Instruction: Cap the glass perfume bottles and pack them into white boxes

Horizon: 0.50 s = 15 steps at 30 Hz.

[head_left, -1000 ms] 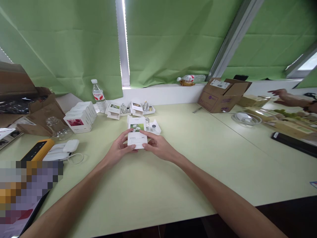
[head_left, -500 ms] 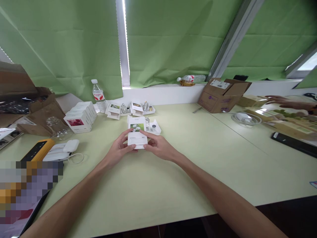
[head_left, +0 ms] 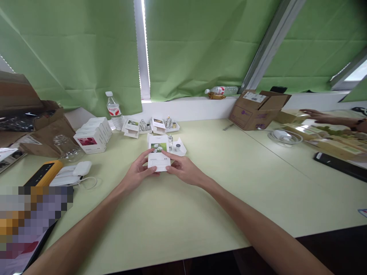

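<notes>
A white cardboard box (head_left: 158,158) with a picture of white flowers is between my two hands, low over the table. My left hand (head_left: 141,168) grips its left edge, and my right hand (head_left: 182,168) grips the right edge; both thumbs press near the bottom corners. Just behind the box lies an open white tray (head_left: 181,150) with a small glass bottle (head_left: 170,142) and a silver cap (head_left: 178,147). Farther back are two more opened boxes, one of them a white carton (head_left: 131,128), beside trays with glass bottles and caps.
A row of white boxes (head_left: 91,139) stands at left, near a water bottle (head_left: 112,109) and a clear empty bottle (head_left: 67,149). Chargers and a yellow device (head_left: 46,172) lie at left. A brown carton (head_left: 252,112), a coiled cable (head_left: 285,136) and another person's hand (head_left: 321,115) are at right.
My hands and the white box have hardly moved; the box's lower edge looks slightly flatter between my thumbs. At right, the other person's hand has shifted a little to the left.
</notes>
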Each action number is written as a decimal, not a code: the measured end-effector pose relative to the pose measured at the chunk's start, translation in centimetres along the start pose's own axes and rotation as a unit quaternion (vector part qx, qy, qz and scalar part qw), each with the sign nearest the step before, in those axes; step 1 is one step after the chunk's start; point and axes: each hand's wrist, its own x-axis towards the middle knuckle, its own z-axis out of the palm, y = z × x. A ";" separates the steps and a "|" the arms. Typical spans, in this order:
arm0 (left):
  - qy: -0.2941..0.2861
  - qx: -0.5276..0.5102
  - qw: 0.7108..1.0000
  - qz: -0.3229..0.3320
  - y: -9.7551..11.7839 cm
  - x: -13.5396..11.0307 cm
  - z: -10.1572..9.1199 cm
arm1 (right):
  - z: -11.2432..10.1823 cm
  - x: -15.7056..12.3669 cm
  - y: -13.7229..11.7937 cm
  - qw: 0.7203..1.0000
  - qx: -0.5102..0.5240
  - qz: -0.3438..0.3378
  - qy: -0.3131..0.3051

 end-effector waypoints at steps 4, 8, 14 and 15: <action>0.004 0.004 1.000 0.000 0.0 0.0 0.1 | 0.0 0.0 0.2 1.000 0.000 -0.004 0.001; 0.001 0.007 1.000 -0.002 0.0 0.0 0.0 | 0.0 0.0 0.3 1.000 0.002 -0.009 0.001; 0.002 -0.002 1.000 -0.004 -0.1 0.0 0.0 | 0.0 0.0 0.1 1.000 0.001 -0.010 0.001; 0.003 -0.003 1.000 -0.003 -0.1 0.0 0.0 | 0.0 0.0 0.1 1.000 0.001 -0.011 0.002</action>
